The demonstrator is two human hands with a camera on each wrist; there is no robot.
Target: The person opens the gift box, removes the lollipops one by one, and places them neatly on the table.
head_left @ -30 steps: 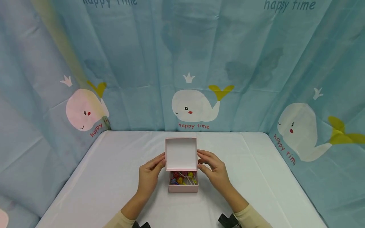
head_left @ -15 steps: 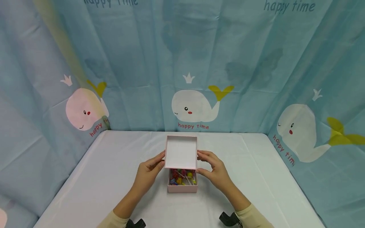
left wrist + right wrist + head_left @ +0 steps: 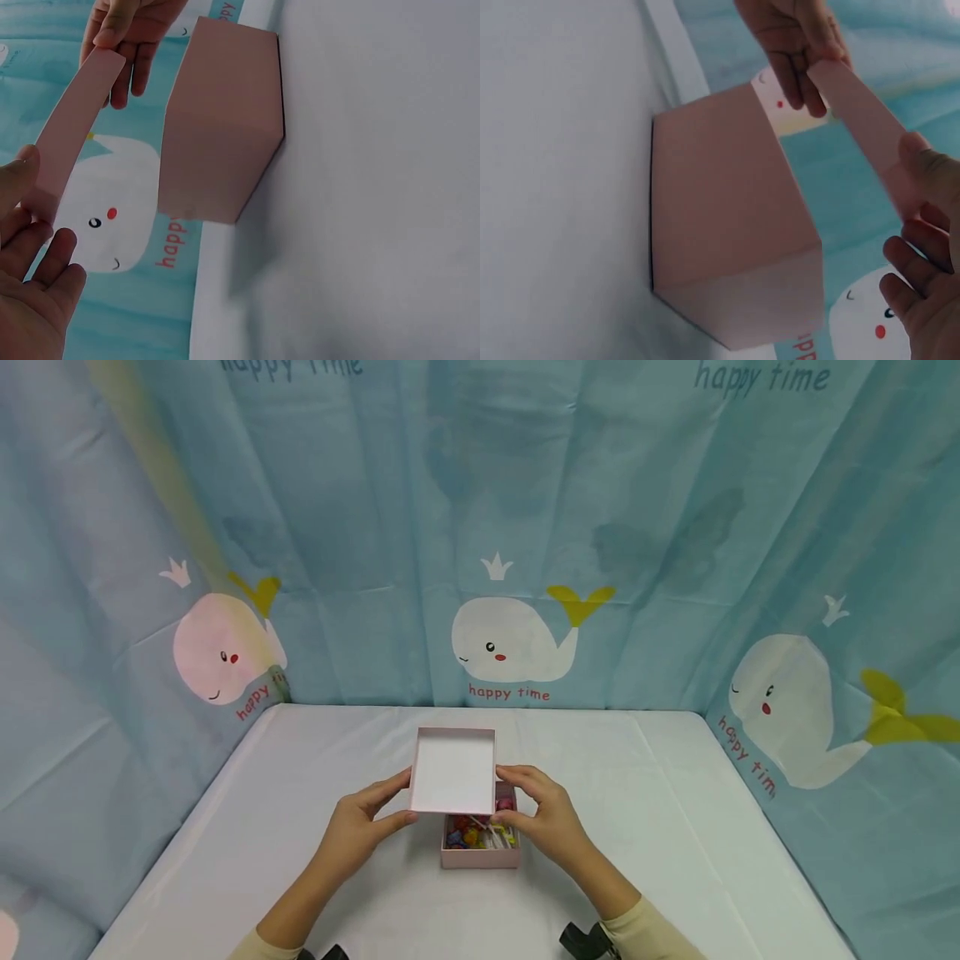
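Observation:
A pink box lid [image 3: 453, 771], its white inside facing me, is held up and tilted between both hands. My left hand [image 3: 354, 827] pinches its left edge with thumb and fingers; my right hand [image 3: 551, 817] pinches the right edge the same way. Below and slightly right stands the pink box [image 3: 480, 858], partly hidden by the lid. Wrapped lollipops [image 3: 472, 835] with white sticks lie inside it. Both wrist views show the lid [image 3: 79, 127] clear above the box [image 3: 720, 195], apart from it.
A white cloth covers the table [image 3: 637, 793]. Behind and at both sides hangs a blue curtain [image 3: 375, 568] with printed whales. Dark wrist straps [image 3: 588, 941] sit near the sleeves.
Both hands have carried the lid to the left, off the line of the box, uncovering the box's right back corner. The box itself has stayed nearly in place.

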